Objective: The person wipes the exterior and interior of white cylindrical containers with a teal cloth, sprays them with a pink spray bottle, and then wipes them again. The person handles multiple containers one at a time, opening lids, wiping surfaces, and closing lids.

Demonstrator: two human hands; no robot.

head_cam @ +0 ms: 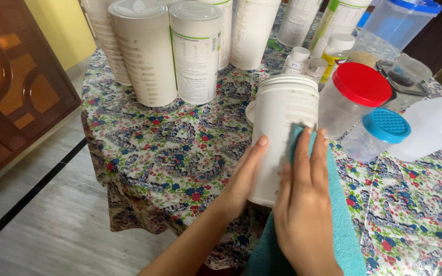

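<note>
Nearest me, low in the frame's middle, my right hand lies flat, fingers together, pressing a teal cloth against a white canister. My left hand cups the canister's left side, thumb up. The canister stands at centre on the flowered tablecloth. Right of it are a red-lidded jar and a blue-lidded jar; more white canisters stand along the top.

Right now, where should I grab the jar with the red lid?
Grab the red lid jar round its clear body just under the lid, coming from above. It stands upright, but the white tub, the blue lid jar and small bottles crowd its sides, so the top is freest.
</note>
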